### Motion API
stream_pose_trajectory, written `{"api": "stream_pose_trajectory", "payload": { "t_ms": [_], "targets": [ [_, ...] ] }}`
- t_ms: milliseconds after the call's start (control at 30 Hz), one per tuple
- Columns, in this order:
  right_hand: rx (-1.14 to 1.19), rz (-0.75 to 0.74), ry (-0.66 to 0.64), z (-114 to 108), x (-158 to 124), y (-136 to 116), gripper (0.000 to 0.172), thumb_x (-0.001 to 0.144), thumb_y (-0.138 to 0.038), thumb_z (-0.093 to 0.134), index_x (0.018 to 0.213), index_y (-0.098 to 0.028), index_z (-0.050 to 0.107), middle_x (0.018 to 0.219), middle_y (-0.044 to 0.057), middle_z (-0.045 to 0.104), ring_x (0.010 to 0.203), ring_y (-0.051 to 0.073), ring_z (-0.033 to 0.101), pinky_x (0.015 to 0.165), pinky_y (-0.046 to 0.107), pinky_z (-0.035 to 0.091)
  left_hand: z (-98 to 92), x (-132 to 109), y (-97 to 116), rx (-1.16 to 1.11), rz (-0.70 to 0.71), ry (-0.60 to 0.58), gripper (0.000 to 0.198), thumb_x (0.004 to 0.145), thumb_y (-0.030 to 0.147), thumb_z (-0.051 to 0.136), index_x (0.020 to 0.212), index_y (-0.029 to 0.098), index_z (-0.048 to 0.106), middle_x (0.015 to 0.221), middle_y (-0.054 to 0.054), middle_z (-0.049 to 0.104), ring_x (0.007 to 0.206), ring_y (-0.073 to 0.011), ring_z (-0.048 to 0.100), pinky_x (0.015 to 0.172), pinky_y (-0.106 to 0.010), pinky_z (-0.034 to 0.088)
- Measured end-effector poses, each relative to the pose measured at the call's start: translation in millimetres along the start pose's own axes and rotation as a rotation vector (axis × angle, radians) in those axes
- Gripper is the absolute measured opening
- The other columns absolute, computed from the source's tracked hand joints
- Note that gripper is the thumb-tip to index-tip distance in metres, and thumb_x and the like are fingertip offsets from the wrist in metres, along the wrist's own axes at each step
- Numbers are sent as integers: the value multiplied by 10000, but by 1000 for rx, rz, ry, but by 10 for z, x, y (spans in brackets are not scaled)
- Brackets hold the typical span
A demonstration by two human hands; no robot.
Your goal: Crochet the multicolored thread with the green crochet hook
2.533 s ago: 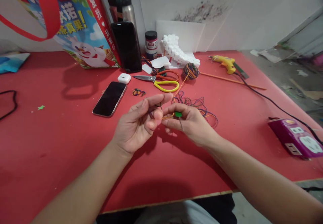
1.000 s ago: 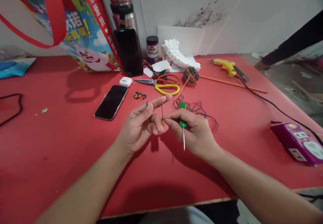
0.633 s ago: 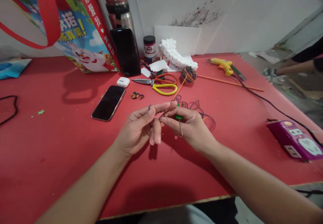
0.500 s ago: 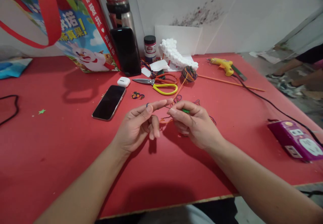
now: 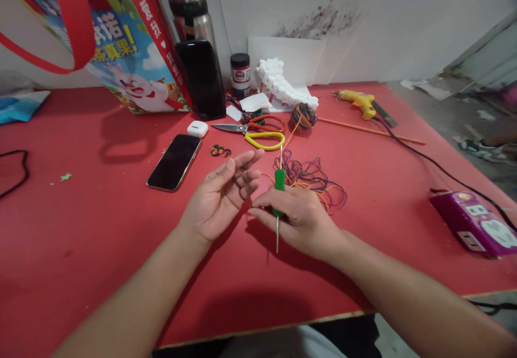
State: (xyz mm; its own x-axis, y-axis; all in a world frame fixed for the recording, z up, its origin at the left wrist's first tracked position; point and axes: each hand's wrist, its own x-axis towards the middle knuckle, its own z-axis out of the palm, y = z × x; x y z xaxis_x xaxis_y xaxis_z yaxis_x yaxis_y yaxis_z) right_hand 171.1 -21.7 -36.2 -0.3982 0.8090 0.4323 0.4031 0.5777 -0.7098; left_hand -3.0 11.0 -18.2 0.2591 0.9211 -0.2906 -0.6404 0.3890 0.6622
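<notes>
My right hand (image 5: 299, 215) grips a double-ended crochet hook (image 5: 279, 179) by its green handle, with one metal end pointing away from me and the other toward me. Thumb and index finger reach toward my left palm; whether they pinch a bit of yarn is too small to tell. My left hand (image 5: 226, 196) is beside it, palm turned inward, fingers apart and slightly bent. A loose tangle of multicoloured yarn (image 5: 313, 175) lies just beyond my right hand. It runs back to a yarn ball (image 5: 304, 116). A small crocheted piece (image 5: 220, 151) lies left of the tangle.
Scissors (image 5: 264, 133) lie behind my hands. To the left are a phone (image 5: 174, 163), an earbud case (image 5: 197, 128) and a bag (image 5: 141, 72). A yellow glue gun (image 5: 357, 102), its cord and a purple power box (image 5: 474, 223) occupy the right side of the red table (image 5: 100, 250).
My right hand has lowered toward me, and the hook has swung to point away from me. My left fingers have spread and moved off the yarn, leaving the tangle more visible.
</notes>
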Motion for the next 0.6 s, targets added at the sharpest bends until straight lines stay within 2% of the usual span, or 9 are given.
{"api": "stream_pose_trajectory", "payload": {
  "t_ms": [100, 167, 333, 400, 500, 600],
  "targets": [
    [-48, -35, -28, -10, -7, 30, 204, 1027, -321, 659, 877, -215, 746, 727, 26, 759, 609, 140, 651, 606, 268, 462, 20, -6, 37, -45, -22, -18, 397, 1094, 162, 461, 985, 66, 830, 1219, -180, 792, 506, -9, 520, 525, -144, 519],
    [15, -24, 27, -59, 17, 16, 210, 1022, -312, 674, 847, -215, 737, 723, 14, 764, 605, 129, 664, 613, 257, 481, 23, -8, 56, -60, -22, -24, 411, 1098, 166, 456, 956, 57, 825, 1148, -183, 801, 476, 0, 452, 465, -130, 455],
    [57, 141, 298, -177, 78, -18, 91, 974, -237, 712, 889, -223, 741, 734, -8, 742, 628, 123, 643, 630, 259, 498, -21, -7, 71, -73, -60, -72, 385, 1083, 170, 483, 975, 60, 835, 1119, -180, 802, 522, -19, 490, 432, -113, 407],
    [61, 185, 326, -190, 74, -12, 73, 977, -278, 708, 960, -223, 754, 705, -16, 702, 601, 123, 607, 605, 268, 486, -43, -8, 64, -55, -68, -97, 320, 1055, 181, 551, 974, 70, 840, 1116, -180, 805, 517, -22, 477, 418, -111, 391],
    [157, 227, 338, -189, 50, -9, 174, 1026, -367, 653, 1055, -222, 745, 698, -23, 659, 557, 109, 565, 558, 267, 457, -54, -17, 53, -8, -51, -126, 225, 1005, 199, 653, 994, 85, 846, 1122, -181, 808, 530, -23, 473, 435, -104, 401],
    [311, 273, 370, -198, 38, -23, 250, 1062, -450, 597, 1111, -239, 722, 714, -25, 656, 499, 93, 522, 495, 262, 418, -39, -36, 52, 41, -29, -130, 217, 989, 220, 683, 1021, 85, 850, 1136, -186, 809, 560, -30, 488, 481, -105, 444]
  ]
}}
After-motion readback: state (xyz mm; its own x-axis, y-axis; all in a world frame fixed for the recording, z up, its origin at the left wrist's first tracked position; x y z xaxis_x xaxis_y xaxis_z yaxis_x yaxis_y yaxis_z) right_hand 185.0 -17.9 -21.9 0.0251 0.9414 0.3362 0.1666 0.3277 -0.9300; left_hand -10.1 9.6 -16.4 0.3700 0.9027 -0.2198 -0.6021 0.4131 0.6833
